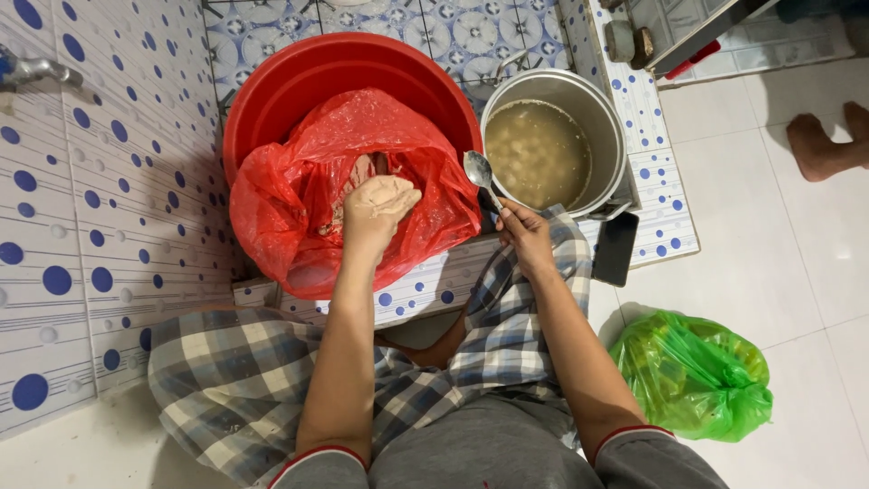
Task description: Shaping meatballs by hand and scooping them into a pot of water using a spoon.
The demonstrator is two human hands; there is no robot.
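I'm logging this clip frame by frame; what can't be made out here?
Head view:
- Left hand: paste coats it, hiding the fingers' grip.
- Red bag: folds hide most of its contents.
- Pot: cloudy liquid hides the bottom.
- Green bag: knotted, contents unseen.

I see a crumpled red plastic bag (pixel 299 190) lining the red basin (pixel 299 77), a knotted green plastic bag (pixel 697 376) on the floor, and a dark phone screen (pixel 615 249) beside the pot (pixel 593 100).
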